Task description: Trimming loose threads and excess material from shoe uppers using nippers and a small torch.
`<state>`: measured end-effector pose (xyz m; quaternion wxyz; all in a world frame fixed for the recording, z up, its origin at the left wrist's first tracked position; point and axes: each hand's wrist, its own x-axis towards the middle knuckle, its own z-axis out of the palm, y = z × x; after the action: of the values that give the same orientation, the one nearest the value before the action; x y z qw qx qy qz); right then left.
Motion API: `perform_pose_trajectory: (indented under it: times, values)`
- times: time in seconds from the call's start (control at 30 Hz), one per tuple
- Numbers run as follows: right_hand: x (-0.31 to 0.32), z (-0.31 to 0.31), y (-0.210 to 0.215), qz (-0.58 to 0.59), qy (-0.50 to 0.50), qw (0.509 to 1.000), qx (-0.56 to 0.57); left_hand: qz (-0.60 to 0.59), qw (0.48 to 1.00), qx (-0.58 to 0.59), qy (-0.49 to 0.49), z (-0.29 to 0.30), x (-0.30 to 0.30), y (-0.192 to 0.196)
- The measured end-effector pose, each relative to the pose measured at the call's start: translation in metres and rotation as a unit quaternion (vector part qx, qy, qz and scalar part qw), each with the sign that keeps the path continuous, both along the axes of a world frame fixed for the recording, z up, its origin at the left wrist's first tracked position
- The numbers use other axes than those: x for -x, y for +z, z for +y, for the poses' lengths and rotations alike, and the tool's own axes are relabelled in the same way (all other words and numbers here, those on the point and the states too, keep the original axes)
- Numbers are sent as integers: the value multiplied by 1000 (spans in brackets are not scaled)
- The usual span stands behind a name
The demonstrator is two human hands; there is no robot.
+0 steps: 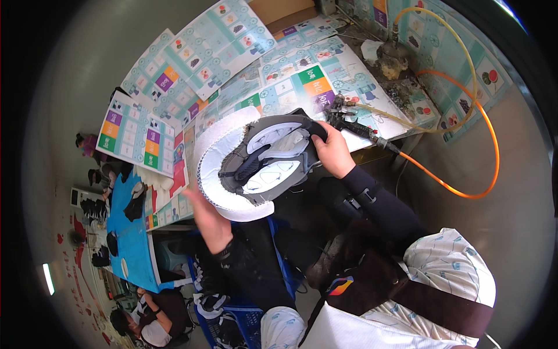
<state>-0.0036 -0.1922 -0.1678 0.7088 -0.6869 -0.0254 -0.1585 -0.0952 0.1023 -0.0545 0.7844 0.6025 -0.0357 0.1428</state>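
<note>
A shoe upper [270, 152], dark grey and white with its inside facing up, is held over the front edge of the bench. A broad white padded band [210, 152] with a stitched edge curves around its left end. My right hand [335, 152] is closed around the dark right end, thumb on top. My left hand [212, 224] is beside the lower left of the white band, fingers stretched out and smeared by motion. Whether it touches the band cannot be made out. A spray gun [349, 122] lies on the bench just beyond my right hand.
Printed boards [139, 131] cover the bench. An orange hose [442, 183] loops to the right from the spray gun. Below my left arm, a blue crate [247, 317] holds several black and white uppers. A person [157, 317] sits at lower left near a blue table [131, 232].
</note>
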Motion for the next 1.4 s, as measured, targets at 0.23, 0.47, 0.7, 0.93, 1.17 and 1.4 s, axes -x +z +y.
perform_pose_trajectory:
  times: [0.23, 0.47, 0.7, 0.93, 1.17, 1.4]
  values:
    - [-10, 23, -2, -82, 109, 990, 30, -130, 719, -613, 301, -86, -21, 99]
    - [-34, -93, -2, 28, -79, 795, 601, -186, 702, -651, 221, -130, -88, 78]
    - [-63, -100, -7, -37, -25, 666, 744, -221, 722, -640, 137, -143, -118, 56]
    - [-4, -85, 73, 162, 138, 939, 269, -156, 711, -677, 106, -155, -119, 65]
    - [-11, -64, 69, 208, 156, 947, 189, -171, 729, -651, 127, -146, -111, 54]
    - [-14, -62, 55, 126, 140, 945, 268, -178, 733, -642, 137, -145, -108, 50]
